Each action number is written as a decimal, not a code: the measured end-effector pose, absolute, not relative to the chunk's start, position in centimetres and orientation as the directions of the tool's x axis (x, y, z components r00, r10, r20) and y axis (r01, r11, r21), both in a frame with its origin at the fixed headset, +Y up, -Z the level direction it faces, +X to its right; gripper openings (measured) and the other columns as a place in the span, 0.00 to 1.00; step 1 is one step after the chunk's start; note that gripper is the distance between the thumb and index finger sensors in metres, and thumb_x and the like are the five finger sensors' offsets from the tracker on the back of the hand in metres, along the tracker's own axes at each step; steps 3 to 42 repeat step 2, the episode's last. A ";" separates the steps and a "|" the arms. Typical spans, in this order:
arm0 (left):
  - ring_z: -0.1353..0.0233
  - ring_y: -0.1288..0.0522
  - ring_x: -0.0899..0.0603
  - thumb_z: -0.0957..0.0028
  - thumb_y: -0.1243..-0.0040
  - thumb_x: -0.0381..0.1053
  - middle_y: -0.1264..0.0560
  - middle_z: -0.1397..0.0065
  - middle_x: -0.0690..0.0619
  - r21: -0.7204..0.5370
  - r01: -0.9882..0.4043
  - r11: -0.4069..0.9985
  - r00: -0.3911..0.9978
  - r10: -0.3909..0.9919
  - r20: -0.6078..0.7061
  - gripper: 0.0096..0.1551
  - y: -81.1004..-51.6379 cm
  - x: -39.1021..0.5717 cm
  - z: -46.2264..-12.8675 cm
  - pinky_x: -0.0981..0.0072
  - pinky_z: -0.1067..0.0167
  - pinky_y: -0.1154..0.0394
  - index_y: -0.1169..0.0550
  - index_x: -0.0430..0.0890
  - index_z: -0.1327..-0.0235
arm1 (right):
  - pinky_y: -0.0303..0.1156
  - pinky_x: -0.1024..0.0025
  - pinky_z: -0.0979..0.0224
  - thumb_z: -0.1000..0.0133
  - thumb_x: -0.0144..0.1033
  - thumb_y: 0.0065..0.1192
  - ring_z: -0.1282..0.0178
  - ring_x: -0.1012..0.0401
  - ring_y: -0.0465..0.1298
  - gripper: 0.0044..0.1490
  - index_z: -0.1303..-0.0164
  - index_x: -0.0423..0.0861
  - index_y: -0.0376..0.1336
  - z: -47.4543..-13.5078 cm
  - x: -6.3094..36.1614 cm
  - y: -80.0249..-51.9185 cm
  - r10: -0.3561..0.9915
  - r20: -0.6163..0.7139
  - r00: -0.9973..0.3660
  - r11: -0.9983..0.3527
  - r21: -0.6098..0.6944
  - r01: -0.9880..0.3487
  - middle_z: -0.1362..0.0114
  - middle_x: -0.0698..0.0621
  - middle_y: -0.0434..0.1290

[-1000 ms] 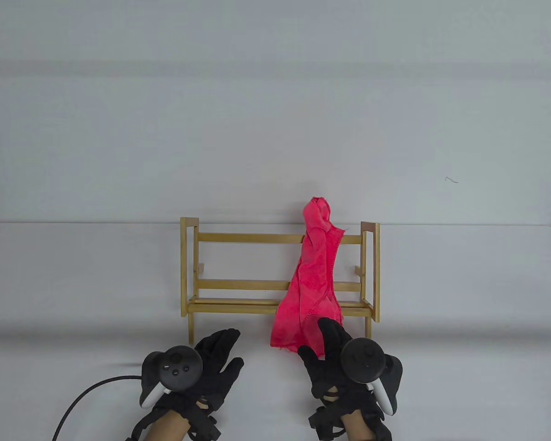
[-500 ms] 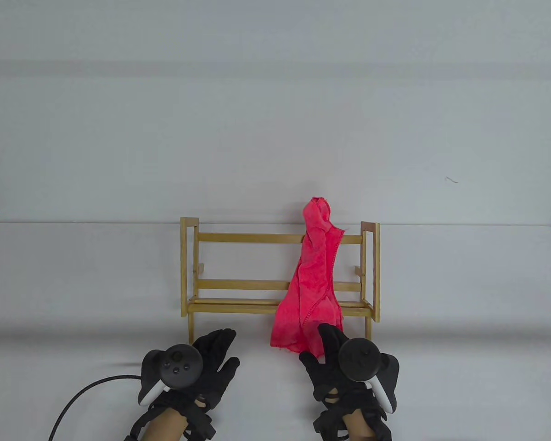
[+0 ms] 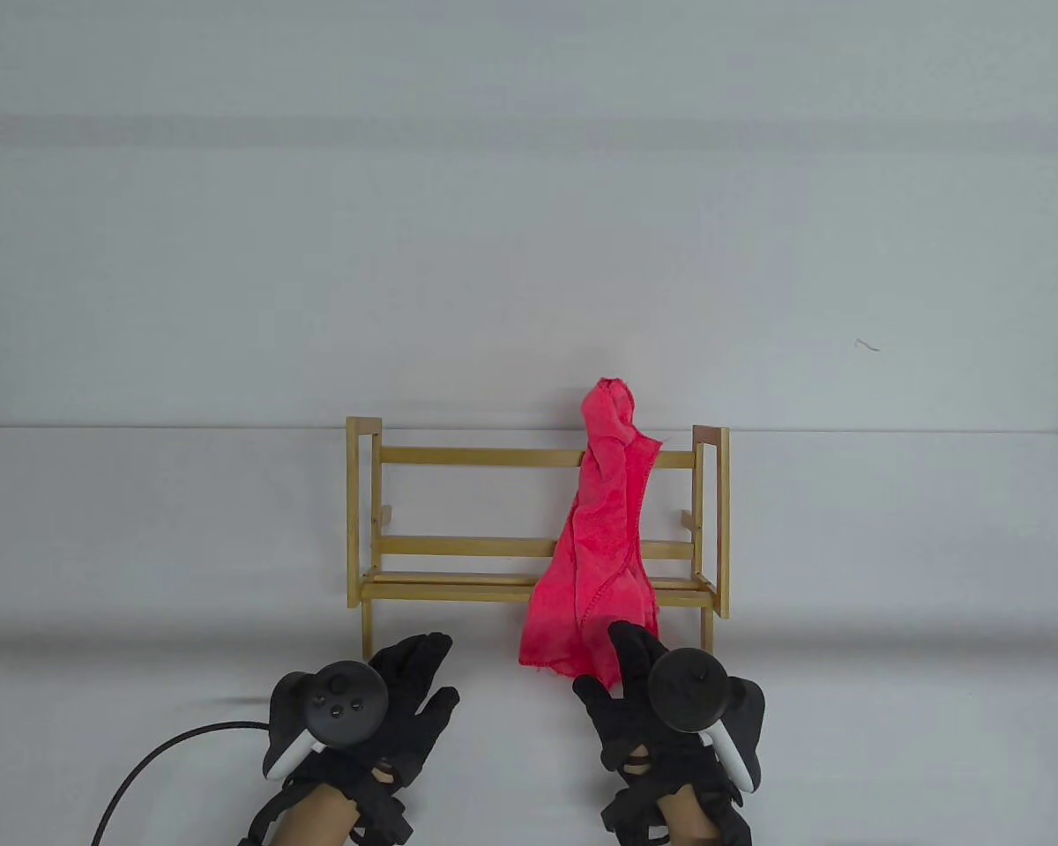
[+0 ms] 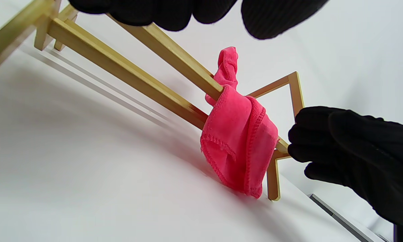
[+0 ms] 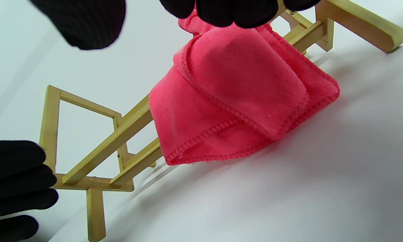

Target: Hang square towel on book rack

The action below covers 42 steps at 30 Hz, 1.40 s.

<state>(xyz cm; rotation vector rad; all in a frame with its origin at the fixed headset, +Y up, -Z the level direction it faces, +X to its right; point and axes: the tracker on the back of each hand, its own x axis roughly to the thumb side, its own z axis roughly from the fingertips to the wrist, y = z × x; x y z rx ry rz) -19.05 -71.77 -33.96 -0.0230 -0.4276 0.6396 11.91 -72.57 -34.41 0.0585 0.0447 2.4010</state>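
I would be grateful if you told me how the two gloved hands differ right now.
The right hand reaches up beside the pink towel's lower edge; the left hand sits apart from the towel, before the wooden rack's bare left half. A black cable trails from the left only. Both are open, holding nothing.

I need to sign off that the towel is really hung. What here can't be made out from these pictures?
- Table view: right hand covers the pink towel's lower right corner, so contact is unclear.
- Table view: the towel hides where it crosses the rack's top rail.
- Right wrist view: fingers cover the towel's upper end.
- Left wrist view: left hand fingers are cut off by the top edge.
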 end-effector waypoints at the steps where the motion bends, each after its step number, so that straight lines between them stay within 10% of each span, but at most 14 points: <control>1: 0.24 0.43 0.29 0.40 0.47 0.55 0.44 0.23 0.37 -0.150 -0.574 0.805 0.718 0.583 0.380 0.37 -71.8 -19.1 -34.0 0.36 0.31 0.40 0.42 0.41 0.23 | 0.47 0.46 0.19 0.49 0.58 0.58 0.17 0.49 0.52 0.50 0.24 0.52 0.42 -34.4 11.9 -72.6 0.675 0.029 -0.737 -0.738 0.048 -0.673 0.19 0.49 0.46; 42: 0.24 0.43 0.29 0.40 0.47 0.55 0.44 0.23 0.37 -0.150 -0.574 0.805 0.718 0.583 0.381 0.37 -71.8 -19.1 -34.0 0.36 0.31 0.40 0.42 0.41 0.23 | 0.47 0.45 0.19 0.49 0.58 0.58 0.17 0.48 0.52 0.50 0.24 0.51 0.42 -34.4 11.9 -72.6 0.674 0.029 -0.738 -0.738 0.050 -0.673 0.19 0.49 0.46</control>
